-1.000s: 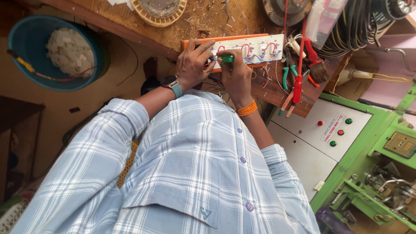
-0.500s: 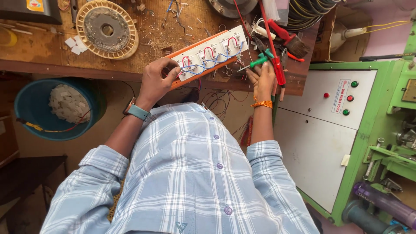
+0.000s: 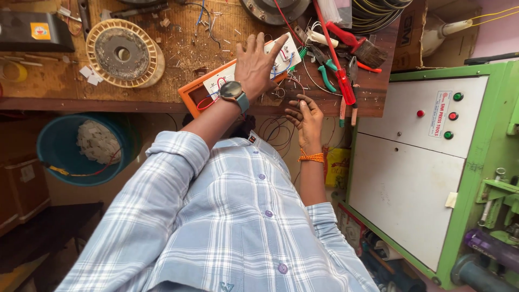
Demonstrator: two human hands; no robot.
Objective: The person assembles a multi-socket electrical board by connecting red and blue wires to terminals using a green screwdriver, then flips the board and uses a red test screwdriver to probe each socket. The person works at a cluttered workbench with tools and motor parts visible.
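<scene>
The left hand point(image 3: 258, 64) lay spread wide, palm down, on the white face of an orange-framed wiring board point(image 3: 238, 81) that sat tilted near the front edge of the worktop point(image 3: 178, 59). Just beyond its fingertips the board's red and blue wires looped between small terminals. The right hand point(image 3: 307, 116) hung below and to the right of the left, off the worktop's edge, its fingers loosely curled; a thin wire seemed to run by its fingertips, though whether they pinched it could not be told. The board looked light and stiff, a flat panel in a rigid frame, likely to slide on the gritty wood unless pressed down. Its bare wires and terminals looked delicate, so the orange rim seemed the safer place to grip. Right of the left hand lay green-handled pliers point(image 3: 326, 77) and a red-handled screwdriver point(image 3: 341, 81).
</scene>
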